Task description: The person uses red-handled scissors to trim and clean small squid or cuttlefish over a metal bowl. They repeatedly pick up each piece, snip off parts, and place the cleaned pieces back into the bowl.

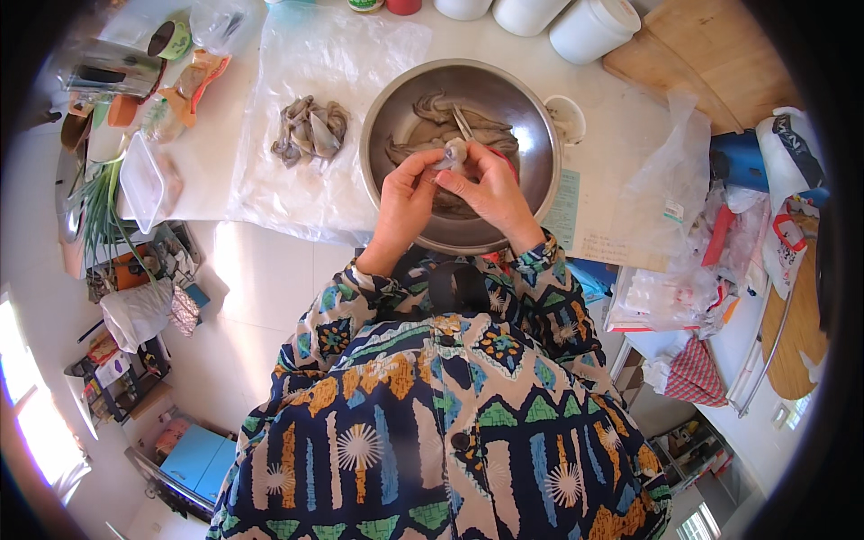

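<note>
My left hand (407, 206) pinches a small pale, wet piece of squid (455, 154) between thumb and fingertips. My right hand (498, 196) meets it there, its thumb and index finger at the same piece. Scissors (463, 123) with red handles sit in the right hand, blades pointing away from me; the palm hides most of the handles. Both hands are over a large stainless steel bowl (538, 145) holding several grey-brown squid (493, 140) and some murky liquid. Left of the bowl, a heap of squid pieces (310, 135) lies on a clear plastic sheet (263, 192).
White tubs (594, 30) stand behind the bowl, with a wooden board (702, 61) at the far right. A white cup (565, 120) touches the bowl's right side. Leftward are a clear plastic container (143, 182) and green onions (101, 196). A plastic bag (658, 175) lies rightward.
</note>
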A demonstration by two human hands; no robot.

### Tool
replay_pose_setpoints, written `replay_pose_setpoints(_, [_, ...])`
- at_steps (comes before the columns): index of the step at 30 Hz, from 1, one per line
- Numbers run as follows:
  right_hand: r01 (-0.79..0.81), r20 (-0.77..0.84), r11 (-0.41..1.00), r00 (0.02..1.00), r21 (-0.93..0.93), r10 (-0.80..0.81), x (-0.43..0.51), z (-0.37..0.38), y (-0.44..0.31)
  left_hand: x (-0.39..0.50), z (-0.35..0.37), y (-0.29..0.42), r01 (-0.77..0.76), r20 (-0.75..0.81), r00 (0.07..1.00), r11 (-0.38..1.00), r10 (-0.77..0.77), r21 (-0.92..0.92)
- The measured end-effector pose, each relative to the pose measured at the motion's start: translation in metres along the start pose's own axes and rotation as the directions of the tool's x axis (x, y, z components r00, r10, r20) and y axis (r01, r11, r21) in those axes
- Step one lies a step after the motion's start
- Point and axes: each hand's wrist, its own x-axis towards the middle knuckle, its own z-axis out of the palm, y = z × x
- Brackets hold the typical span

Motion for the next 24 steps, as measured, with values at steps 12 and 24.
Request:
replay_pose_setpoints(12, [-0.108,-0.098,0.884,0.98,0.454,0.171,0.004,0.014,0.011,0.003,-0.001,0.003,0.114,-0.036,0.993,0.993,-0.115,-0.005])
replay_pose_setpoints(24, [-0.139,-0.058,0.894,0.982,0.426,0.181,0.006,0.007,0.019,0.005,-0.007,-0.008,0.29,0.024,0.957,0.957,-0.291,0.011])
